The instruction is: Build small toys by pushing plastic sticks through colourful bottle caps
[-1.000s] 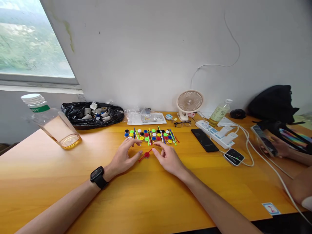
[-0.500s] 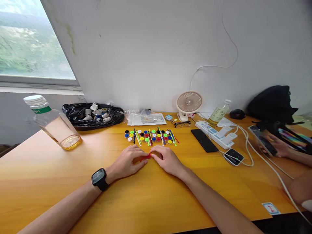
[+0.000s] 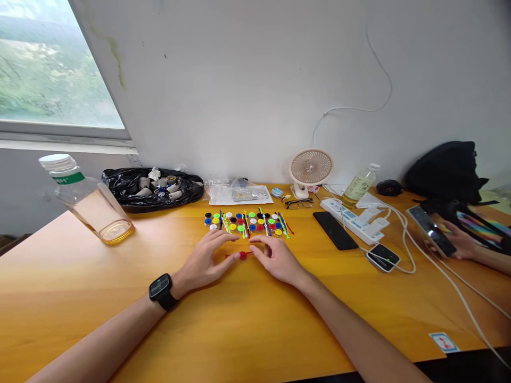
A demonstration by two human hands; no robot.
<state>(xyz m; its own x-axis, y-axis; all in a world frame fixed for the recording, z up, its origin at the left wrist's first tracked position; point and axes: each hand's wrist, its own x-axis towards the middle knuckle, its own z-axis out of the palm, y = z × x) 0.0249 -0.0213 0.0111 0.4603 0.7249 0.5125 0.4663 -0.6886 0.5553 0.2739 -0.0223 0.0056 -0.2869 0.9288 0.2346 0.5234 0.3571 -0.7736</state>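
A small red piece [image 3: 243, 256], a round disc with a thin red stick across it, lies on the wooden table between my hands. My left hand [image 3: 205, 259] is open on its left side, the thumb tip beside or touching the disc. From the right comes my right hand [image 3: 277, 259], also open, its thumb and index finger parted near the stick's right end. Just beyond my fingertips lie rows of small coloured discs [image 3: 232, 227] with thin coloured sticks [image 3: 265, 222] between them.
A large bottle [image 3: 93, 205] stands at the left, near a black plastic bag [image 3: 115, 194] of scraps. Behind the discs are a flat white packet [image 3: 217, 197], glasses [image 3: 299, 204] and a fan [image 3: 310, 169]. A phone [image 3: 334, 230] and power strip [image 3: 351, 221] lie right; another person's hand [image 3: 463, 242] holds a phone.
My fingers have spread apart and let go of the red piece, which now lies in plain sight on the table. At the right, the other person's forearm has drawn back somewhat.
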